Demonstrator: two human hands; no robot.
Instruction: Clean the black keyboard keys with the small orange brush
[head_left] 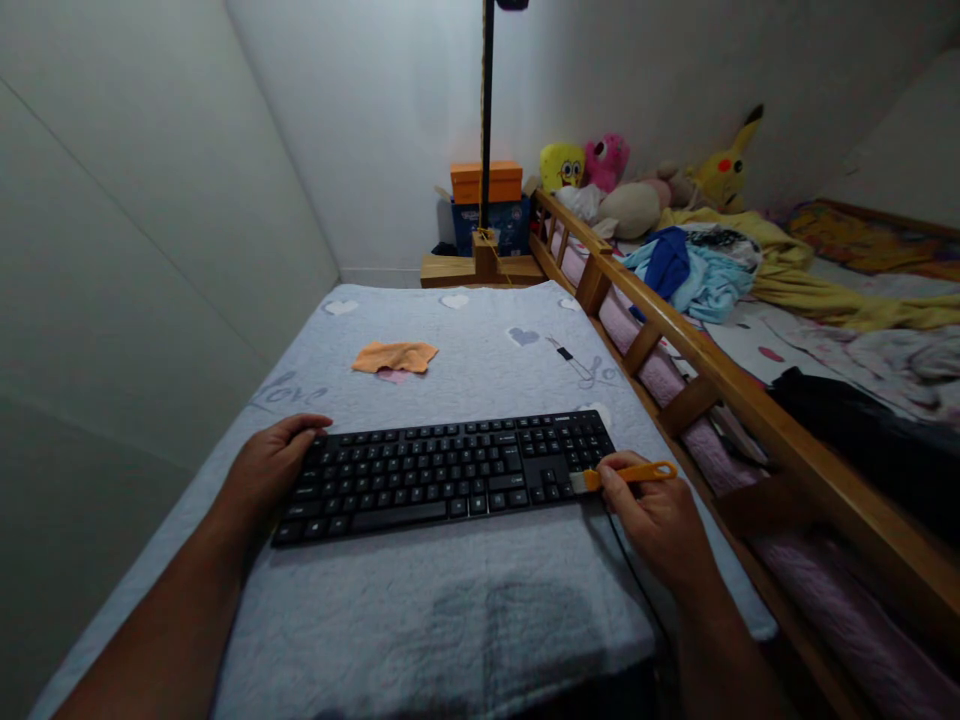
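A black computer keyboard (431,470) lies on the light blue quilted cloth, slightly slanted. My left hand (274,465) is closed round its left end, thumb on top near the upper corner. My right hand (656,510) pinches a small brush with an orange handle (637,473), the handle's looped end pointing right. The brush's pale flat tip (579,483) rests at the keys near the arrow keys and number pad. From beneath my right hand a black cable (634,570) runs down towards the front edge.
An orange cloth (395,356) lies beyond the keyboard, and a small black clip-like item with a thin cord (565,354) lies to the right. A wooden bed rail (675,350) borders the right side. Boxes (487,183) and a black pole (487,110) stand at the back.
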